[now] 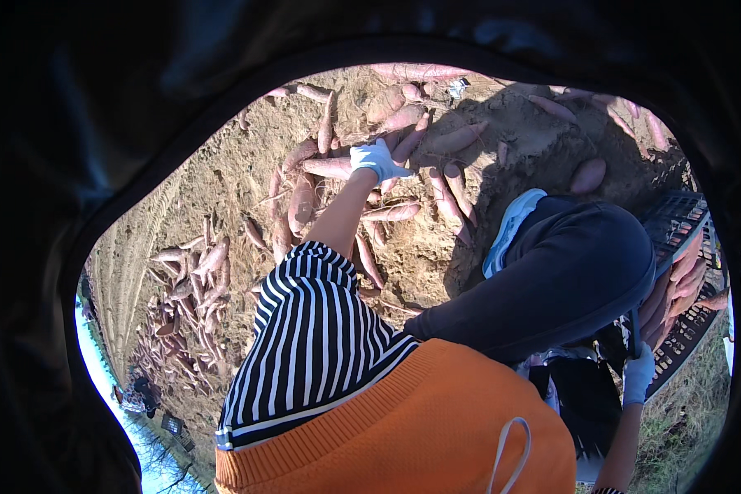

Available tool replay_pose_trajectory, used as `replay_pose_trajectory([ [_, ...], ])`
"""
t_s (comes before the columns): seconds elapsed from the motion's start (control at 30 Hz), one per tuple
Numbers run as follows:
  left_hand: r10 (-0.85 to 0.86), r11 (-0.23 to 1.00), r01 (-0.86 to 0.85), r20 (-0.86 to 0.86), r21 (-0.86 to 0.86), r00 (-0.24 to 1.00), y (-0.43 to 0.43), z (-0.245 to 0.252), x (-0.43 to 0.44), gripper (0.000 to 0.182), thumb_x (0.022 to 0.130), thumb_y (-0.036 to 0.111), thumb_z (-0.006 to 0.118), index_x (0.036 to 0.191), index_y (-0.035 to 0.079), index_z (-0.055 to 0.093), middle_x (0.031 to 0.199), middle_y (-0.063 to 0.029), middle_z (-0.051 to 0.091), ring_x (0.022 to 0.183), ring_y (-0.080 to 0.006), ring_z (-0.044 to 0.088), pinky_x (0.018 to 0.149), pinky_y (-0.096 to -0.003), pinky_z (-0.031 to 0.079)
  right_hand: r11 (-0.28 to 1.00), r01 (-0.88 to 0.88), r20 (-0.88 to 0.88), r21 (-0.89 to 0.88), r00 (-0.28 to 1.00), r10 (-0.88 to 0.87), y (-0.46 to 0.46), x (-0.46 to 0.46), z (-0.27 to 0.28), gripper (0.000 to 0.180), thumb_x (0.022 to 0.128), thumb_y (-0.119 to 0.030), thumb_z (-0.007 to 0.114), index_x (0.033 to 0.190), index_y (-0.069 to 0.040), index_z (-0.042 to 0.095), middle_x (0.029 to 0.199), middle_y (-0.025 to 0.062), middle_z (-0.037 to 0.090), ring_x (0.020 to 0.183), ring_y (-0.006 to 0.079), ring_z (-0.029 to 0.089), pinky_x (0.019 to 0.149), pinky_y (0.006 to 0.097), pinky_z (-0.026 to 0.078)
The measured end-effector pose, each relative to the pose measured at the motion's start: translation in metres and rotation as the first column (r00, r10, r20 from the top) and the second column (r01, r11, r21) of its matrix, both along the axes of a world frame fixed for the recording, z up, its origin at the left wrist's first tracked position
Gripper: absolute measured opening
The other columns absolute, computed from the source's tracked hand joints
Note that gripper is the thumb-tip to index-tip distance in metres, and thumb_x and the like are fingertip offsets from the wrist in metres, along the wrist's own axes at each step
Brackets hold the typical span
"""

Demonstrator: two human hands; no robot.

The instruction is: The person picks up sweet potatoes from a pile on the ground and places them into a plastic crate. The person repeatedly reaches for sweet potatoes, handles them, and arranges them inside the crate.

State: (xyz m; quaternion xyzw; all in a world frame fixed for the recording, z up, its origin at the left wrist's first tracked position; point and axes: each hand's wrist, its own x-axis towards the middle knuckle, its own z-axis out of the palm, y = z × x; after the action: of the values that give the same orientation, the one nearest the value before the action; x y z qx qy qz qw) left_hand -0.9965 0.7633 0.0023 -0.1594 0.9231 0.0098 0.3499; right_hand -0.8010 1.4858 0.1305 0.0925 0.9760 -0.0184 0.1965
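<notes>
My left hand (378, 162), in a white glove, reaches down among sweet potatoes on the soil. It lies over the end of one pinkish sweet potato (327, 167); the undersides of the fingers are hidden, so a grip cannot be told. Just beyond it, another sweet potato (411, 139) slants away. At lower right my right hand (638, 374), also gloved, is closed around the edge of a black plastic crate (673, 216). Inside that crate lie several sweet potatoes (685, 281).
My bent leg (568, 278) in dark trousers stands between the hands, its shoe (511, 228) on the soil. A heap of sweet potatoes (191, 296) lies to the left. Farther off are a person (139, 395) and dark crates (174, 426). Dark material frames the view.
</notes>
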Motion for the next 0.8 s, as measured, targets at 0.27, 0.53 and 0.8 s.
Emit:
replay_pose_trajectory([
  [0.27, 0.313, 0.757, -0.311, 0.099, 0.575, 0.944, -0.011, 0.014, 0.044, 0.089, 0.063, 0.053, 0.08, 0.126, -0.005, 0.055, 0.114, -0.0181, 0.068, 0.099, -0.026, 0.068, 0.088, -0.0352, 0.051, 0.999, -0.034, -0.003, -0.001, 0.999, 0.034, -0.006, -0.007, 0.005, 0.025, 0.073, 0.0, 0.067, 0.097, -0.002, 0.061, 0.093, 0.0163, 0.065, 0.088, 0.0398, 0.063, 0.076, 0.0451, 0.05],
  [0.53, 0.676, 0.33, -0.538, 0.203, 0.776, 0.709, -0.089, 0.006, 0.132, 0.049, 0.089, 0.03, 0.067, 0.125, -0.002, 0.06, 0.106, -0.0095, 0.069, 0.094, -0.0182, 0.065, 0.086, -0.0308, 0.052, 1.0, 0.022, 0.019, 0.006, 1.0, -0.022, -0.004, -0.002, 0.001, 0.025, 0.075, 0.0, 0.065, 0.1, -0.004, 0.061, 0.091, 0.0169, 0.063, 0.088, 0.0407, 0.063, 0.076, 0.0456, 0.049],
  [0.8, 0.391, 0.911, -0.216, -0.571, 0.351, 0.722, -0.046, 0.021, 0.046, 0.028, 0.081, 0.029, 0.063, 0.096, 0.009, 0.075, 0.093, -0.0171, 0.073, 0.088, -0.0328, 0.07, 0.081, -0.0405, 0.054, 0.999, 0.035, 0.06, 0.011, 0.998, -0.036, -0.012, -0.006, 0.009, 0.024, 0.075, 0.0, 0.063, 0.098, -0.003, 0.061, 0.092, 0.0177, 0.063, 0.089, 0.0412, 0.063, 0.076, 0.0464, 0.049],
])
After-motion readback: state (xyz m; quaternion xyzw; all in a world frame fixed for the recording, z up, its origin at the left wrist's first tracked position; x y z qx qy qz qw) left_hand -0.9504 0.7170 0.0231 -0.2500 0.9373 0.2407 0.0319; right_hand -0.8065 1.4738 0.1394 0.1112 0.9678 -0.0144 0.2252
